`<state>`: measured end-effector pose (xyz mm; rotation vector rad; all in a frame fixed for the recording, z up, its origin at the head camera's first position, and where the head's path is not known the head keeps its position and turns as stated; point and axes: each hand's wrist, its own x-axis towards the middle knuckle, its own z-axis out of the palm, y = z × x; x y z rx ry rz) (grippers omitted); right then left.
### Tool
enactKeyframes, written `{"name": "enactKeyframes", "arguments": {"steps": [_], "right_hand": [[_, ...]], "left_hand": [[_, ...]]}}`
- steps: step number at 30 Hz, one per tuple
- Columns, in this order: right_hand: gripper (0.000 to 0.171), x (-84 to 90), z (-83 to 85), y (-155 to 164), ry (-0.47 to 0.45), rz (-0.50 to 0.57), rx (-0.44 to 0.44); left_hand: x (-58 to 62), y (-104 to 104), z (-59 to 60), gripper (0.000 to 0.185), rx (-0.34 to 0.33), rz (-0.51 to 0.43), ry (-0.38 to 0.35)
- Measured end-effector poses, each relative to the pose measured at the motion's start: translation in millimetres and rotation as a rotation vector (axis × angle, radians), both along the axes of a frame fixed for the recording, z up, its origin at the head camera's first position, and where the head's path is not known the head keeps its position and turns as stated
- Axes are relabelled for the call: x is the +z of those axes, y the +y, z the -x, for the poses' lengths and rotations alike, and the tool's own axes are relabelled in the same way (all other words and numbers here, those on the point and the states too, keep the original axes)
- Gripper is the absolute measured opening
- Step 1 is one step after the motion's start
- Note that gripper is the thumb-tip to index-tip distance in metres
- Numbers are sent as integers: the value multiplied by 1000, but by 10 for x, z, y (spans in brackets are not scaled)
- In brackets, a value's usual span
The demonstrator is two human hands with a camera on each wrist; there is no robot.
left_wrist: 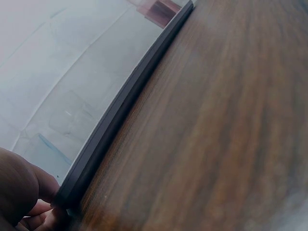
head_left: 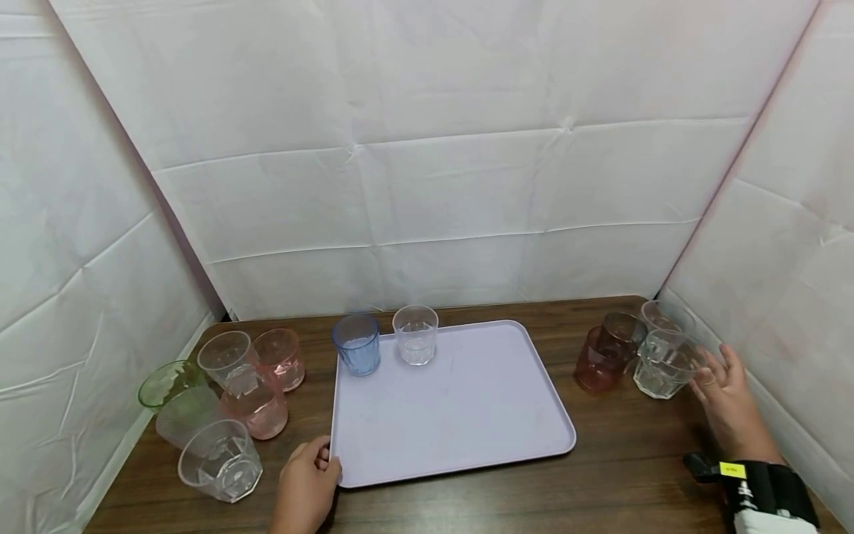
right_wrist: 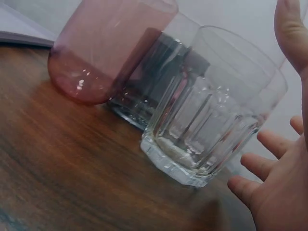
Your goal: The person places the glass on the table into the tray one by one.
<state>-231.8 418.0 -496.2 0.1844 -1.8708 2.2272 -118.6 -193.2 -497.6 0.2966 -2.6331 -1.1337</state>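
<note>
Closest to me, at the near left corner of the tray (head_left: 460,415), my left hand (head_left: 308,482) rests with the fingers curled around the rim, so it holds the tray steady on the wooden table (head_left: 634,475). On the tray I see only a blue glass (head_left: 356,343) and a clear small glass (head_left: 415,334), both upright at the far left edge.

My right hand (head_left: 723,397) is released, the fingers spread and straight, just beside the clear ribbed glass (right_wrist: 207,125) on the right side of the table. It does not touch it yet, as far as the right wrist view shows. This glass stands upright, very close to a dark glass (right_wrist: 154,82) and a red glass (right_wrist: 103,48); whether they touch each other I cannot tell.

To do this well, I think I should close thumb and fingers around the middle of the ribbed wall, not the rim, and lift straight up first, so I do not knock its neighbours. The glass looks smooth and may slip, so a firm grip is better.
</note>
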Motion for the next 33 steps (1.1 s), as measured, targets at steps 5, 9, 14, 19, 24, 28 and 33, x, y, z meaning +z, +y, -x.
{"name": "enactKeyframes", "arguments": {"steps": [5,9,14,19,24,28,33], "right_hand": [[79,-90,24,-19,42,-17,75],[79,-129,36,-48,69,-70,79],[76,-106,68,-100,55,-190,21],[79,-73,83,-132,-5,-360,-86],[82,-78,111,-153,-30,-579,-204],[82,-102,152,-183,-9,-512,-198],[77,-107,175,-202,-4,-480,-209]], "left_hand": [[-1,-3,-2,31,-2,-6,5],[-9,-9,-4,31,-4,-4,6],[2,-7,-6,30,3,1,16],[3,0,-9,30,9,2,15],[-11,-3,-6,32,4,1,16],[-17,-9,-3,32,-2,1,14],[-19,-12,-1,32,-8,4,8]]}}
